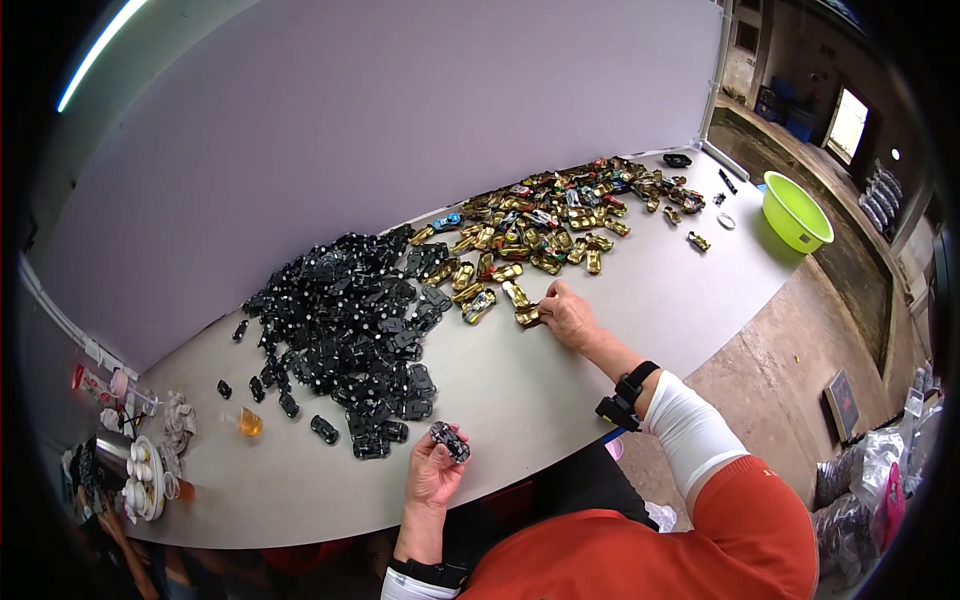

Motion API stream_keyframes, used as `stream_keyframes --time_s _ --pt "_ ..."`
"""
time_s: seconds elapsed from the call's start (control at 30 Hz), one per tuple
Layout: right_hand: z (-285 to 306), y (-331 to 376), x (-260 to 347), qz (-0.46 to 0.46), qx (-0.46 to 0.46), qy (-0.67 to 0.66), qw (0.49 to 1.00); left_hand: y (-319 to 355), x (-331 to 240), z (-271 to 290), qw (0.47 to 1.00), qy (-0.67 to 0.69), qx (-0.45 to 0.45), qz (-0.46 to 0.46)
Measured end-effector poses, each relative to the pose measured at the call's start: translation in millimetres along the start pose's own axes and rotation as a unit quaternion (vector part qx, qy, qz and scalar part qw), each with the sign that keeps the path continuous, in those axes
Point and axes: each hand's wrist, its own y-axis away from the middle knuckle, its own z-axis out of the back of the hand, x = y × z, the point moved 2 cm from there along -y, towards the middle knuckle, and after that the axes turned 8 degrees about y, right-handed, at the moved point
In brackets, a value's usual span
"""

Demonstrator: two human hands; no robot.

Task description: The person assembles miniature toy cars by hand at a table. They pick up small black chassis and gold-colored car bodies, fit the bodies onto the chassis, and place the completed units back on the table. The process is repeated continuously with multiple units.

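Observation:
My left hand (434,474) is closed round a black toy car chassis (450,442), held just above the table's near edge. Stretched out to the far side, my right hand (569,315) has its fingers bent down at a gold toy car body (527,316) lying on the table; the fingertips meet its right end. Right behind that body lies another gold car body (514,293). A large heap of black chassis (345,310) spreads across the table's left half. Beside it, to the right, runs a heap of gold and coloured car bodies (530,220).
The grey table (620,330) ends at an upright pale panel (420,110) at the back. A green basin (797,212) stands at the right corner, near a ring-shaped item (725,221). On the left are a small cup of amber liquid (248,422) and a tray of white cups (145,480).

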Motion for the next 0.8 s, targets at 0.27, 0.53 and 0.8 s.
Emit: stream_keyframes --time_s 0.27,0.53,0.8 --pt "25.4 25.8 21.8 -0.262 0.272 -0.657 0.652 -1.5 -1.2 -1.0 1.000 -0.005 -0.005 -0.003" --pt "28.5 47.3 68.9 -0.124 0.409 -0.752 0.502 -2.2 0.3 -4.7 0.998 -0.038 0.043 -0.009" --pt "-7.6 78.5 146.6 -0.162 0.270 -0.698 0.643 -0.8 6.4 -24.3 0.997 -0.010 0.059 -0.042"
